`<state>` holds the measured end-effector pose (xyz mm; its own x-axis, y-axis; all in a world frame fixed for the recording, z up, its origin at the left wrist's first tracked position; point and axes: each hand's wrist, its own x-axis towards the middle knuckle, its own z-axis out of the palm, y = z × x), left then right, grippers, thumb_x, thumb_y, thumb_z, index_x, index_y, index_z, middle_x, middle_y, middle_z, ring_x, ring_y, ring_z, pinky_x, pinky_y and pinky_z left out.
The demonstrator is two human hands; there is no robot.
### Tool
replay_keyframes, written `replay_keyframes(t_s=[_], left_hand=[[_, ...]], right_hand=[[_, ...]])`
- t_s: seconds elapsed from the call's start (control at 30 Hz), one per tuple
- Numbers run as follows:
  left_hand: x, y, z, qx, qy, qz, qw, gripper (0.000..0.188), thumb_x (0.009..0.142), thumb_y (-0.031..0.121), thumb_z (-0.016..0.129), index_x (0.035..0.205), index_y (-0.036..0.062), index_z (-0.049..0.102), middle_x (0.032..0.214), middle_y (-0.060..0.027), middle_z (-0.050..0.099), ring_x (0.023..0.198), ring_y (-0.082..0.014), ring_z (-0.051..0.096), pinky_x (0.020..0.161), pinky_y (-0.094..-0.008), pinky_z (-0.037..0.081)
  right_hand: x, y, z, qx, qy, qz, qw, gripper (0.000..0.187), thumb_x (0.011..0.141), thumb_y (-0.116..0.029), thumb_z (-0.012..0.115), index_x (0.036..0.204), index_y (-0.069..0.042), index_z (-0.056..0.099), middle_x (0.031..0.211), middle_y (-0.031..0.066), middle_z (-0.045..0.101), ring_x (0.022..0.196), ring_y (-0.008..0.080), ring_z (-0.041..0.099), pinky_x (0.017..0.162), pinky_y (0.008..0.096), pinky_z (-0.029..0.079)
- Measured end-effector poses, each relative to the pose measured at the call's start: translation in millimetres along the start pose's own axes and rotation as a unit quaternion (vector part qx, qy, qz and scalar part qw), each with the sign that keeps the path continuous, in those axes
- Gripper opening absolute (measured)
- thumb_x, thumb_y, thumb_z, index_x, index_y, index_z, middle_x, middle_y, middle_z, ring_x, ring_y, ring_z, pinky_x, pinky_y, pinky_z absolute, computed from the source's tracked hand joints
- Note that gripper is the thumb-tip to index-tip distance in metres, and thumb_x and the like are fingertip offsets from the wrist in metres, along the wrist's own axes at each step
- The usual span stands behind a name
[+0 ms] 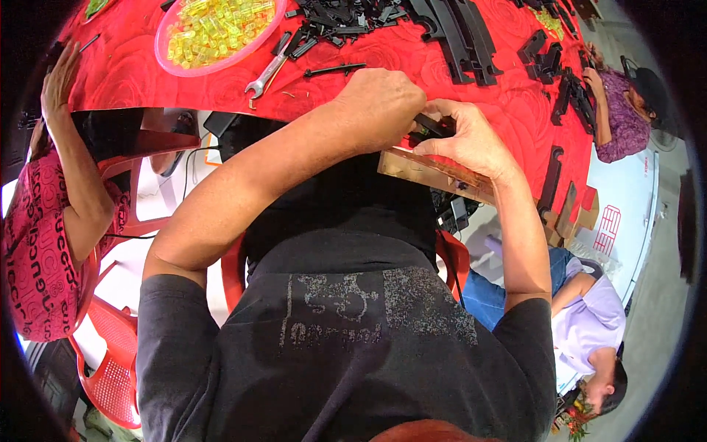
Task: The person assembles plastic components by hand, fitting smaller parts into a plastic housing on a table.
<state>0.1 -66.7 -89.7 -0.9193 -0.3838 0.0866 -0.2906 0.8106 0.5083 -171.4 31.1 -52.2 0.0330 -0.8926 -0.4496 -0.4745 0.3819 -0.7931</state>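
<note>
At the table's near edge, my left hand [387,107] is closed, its knuckles up and its fingers curled out of sight; what it grips is hidden. Close against it, my right hand [471,144] pinches a small black part [434,129] between thumb and fingers. Most of that part is covered by the hands, so its full shape does not show. Just below my right hand, a brown wooden piece [412,168] juts out from the table edge. Left of my hands, a black rod-like part [335,71] lies near a metal wrench [264,79].
A pink bowl [161,51] of yellow clear pieces stands on the red cloth [121,81]. Loose black parts [342,22] and long black pieces [460,44] lie farther back. People sit at left [44,243] and right [622,110]; another person [593,317] is lower right. A red chair [110,361] stands lower left.
</note>
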Motion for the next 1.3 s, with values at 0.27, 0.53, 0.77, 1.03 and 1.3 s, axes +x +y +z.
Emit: replay_keyframes(t_s=[0.27, 0.53, 0.77, 1.03, 1.3], left_hand=[[2, 6, 0, 0.027, 0.006, 0.010, 1.000, 0.023, 0.079, 0.025, 0.071, 0.087, 0.0029, 0.069, 0.082, -0.0168, 0.070, 0.082, -0.0357, 0.069, 0.070, -0.0477, 0.054], [2, 6, 4, 0.013, 0.010, 0.007, 1.000, 0.025, 0.080, 0.029, 0.071, 0.083, 0.0035, 0.068, 0.080, -0.0155, 0.070, 0.080, -0.0356, 0.069, 0.068, -0.0471, 0.054], [-2, -6, -5, 0.033, 0.001, 0.030, 0.999, 0.023, 0.081, 0.026, 0.069, 0.086, 0.0029, 0.068, 0.084, -0.0165, 0.068, 0.082, -0.0369, 0.068, 0.071, -0.0483, 0.053], [-5, -7, -7, 0.020, -0.007, 0.011, 1.000, 0.018, 0.077, 0.017, 0.066, 0.086, 0.0012, 0.067, 0.084, -0.0183, 0.066, 0.085, -0.0389, 0.066, 0.075, -0.0505, 0.053], [-5, -3, -6, 0.029, -0.014, -0.009, 0.999, 0.018, 0.075, 0.015, 0.065, 0.086, 0.0009, 0.066, 0.086, -0.0190, 0.066, 0.087, -0.0387, 0.066, 0.077, -0.0501, 0.052]], right_hand=[[0, -2, -2, -0.048, -0.008, 0.018, 0.999, 0.044, 0.068, -0.005, 0.082, 0.110, 0.002, 0.069, 0.100, 0.0087, 0.073, 0.092, 0.0143, 0.067, 0.086, 0.0307, 0.052], [2, -5, -3, -0.035, -0.024, 0.031, 0.999, 0.039, 0.068, -0.006, 0.082, 0.104, 0.002, 0.069, 0.095, 0.0080, 0.074, 0.088, 0.0134, 0.066, 0.083, 0.0305, 0.052], [0, 7, 1, -0.040, 0.007, -0.014, 0.999, 0.042, 0.069, -0.008, 0.082, 0.108, 0.002, 0.069, 0.096, 0.0082, 0.073, 0.087, 0.0137, 0.066, 0.083, 0.0303, 0.052], [2, 6, 0, -0.068, 0.002, -0.026, 0.997, 0.045, 0.069, -0.010, 0.081, 0.111, 0.001, 0.069, 0.095, 0.0087, 0.073, 0.088, 0.0150, 0.066, 0.082, 0.0313, 0.053], [0, 4, 3, -0.062, 0.015, -0.004, 0.998, 0.045, 0.068, -0.009, 0.081, 0.110, 0.001, 0.069, 0.094, 0.0085, 0.072, 0.087, 0.0146, 0.066, 0.082, 0.0309, 0.052]])
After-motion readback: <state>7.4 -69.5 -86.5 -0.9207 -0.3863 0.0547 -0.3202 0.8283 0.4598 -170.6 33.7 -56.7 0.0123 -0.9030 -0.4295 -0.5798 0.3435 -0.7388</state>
